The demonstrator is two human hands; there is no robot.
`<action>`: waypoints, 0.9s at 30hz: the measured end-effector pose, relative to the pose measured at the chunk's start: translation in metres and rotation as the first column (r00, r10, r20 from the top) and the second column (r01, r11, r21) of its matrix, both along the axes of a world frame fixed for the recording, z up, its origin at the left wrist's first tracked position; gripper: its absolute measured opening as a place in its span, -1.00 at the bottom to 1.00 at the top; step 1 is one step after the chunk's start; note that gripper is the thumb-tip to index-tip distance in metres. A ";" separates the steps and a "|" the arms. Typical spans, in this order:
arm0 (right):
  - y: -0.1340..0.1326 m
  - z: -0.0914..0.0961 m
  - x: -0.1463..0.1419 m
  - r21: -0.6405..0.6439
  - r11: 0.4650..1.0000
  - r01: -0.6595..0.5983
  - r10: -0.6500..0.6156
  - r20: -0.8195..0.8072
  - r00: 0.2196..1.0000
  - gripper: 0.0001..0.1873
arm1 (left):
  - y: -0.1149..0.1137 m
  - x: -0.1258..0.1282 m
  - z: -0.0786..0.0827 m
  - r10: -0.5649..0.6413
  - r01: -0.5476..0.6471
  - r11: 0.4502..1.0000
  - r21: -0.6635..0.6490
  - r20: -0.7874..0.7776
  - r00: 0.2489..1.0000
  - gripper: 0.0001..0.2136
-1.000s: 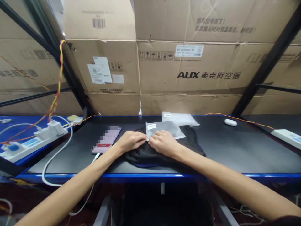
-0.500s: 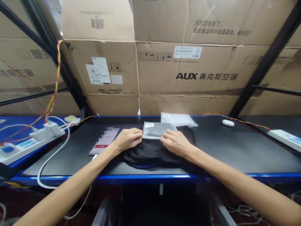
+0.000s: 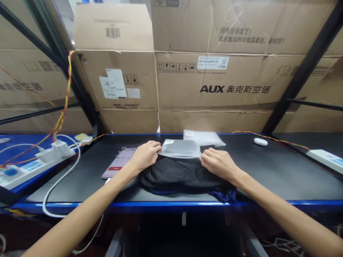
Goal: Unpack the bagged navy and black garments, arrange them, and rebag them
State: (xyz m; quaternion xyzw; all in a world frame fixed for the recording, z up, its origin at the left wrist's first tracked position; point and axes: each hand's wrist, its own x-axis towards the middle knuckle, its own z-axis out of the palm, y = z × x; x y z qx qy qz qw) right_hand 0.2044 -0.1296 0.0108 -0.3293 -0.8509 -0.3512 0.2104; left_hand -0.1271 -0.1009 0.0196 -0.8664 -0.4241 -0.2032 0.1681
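Stacked cardboard boxes (image 3: pixel 209 85) stood behind a black table (image 3: pixel 268 171). A dark garment (image 3: pixel 179 176) lay bunched at the table's near middle, with a clear plastic bag (image 3: pixel 180 149) on its far edge. The left hand (image 3: pixel 146 157) pinched the bag's left corner, fingers curled. The right hand (image 3: pixel 218 163), loosely bent, touched the right corner; whether it gripped could not be told. A phone (image 3: pixel 118 166) lay just left.

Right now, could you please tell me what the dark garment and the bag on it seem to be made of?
The garment looks like soft, matte black fabric: it slumps in limp folds. The bag looks like thin frosted plastic: translucent, faintly shiny, with a white label.
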 end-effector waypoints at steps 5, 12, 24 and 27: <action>0.001 -0.001 -0.007 0.034 0.999 -0.022 0.024 -0.062 0.998 -0.70 | -0.023 0.020 0.006 -0.250 0.255 0.966 -0.046 0.089 0.964 -0.68; -0.001 -0.003 -0.010 0.042 0.998 -0.048 0.051 -0.088 0.995 -0.72 | -0.025 0.056 -0.001 -0.306 0.307 0.951 -0.042 0.043 0.951 -0.67; 0.004 -0.009 -0.007 -0.007 0.987 -0.158 0.156 -0.093 0.983 -0.70 | 0.019 0.097 -0.008 -0.194 0.207 0.953 -0.223 0.080 0.978 -0.41; 0.005 -0.012 -0.005 -0.021 0.989 -0.146 0.143 -0.096 0.985 -0.70 | 0.027 0.100 -0.013 -0.182 0.196 0.953 -0.232 0.079 0.980 -0.49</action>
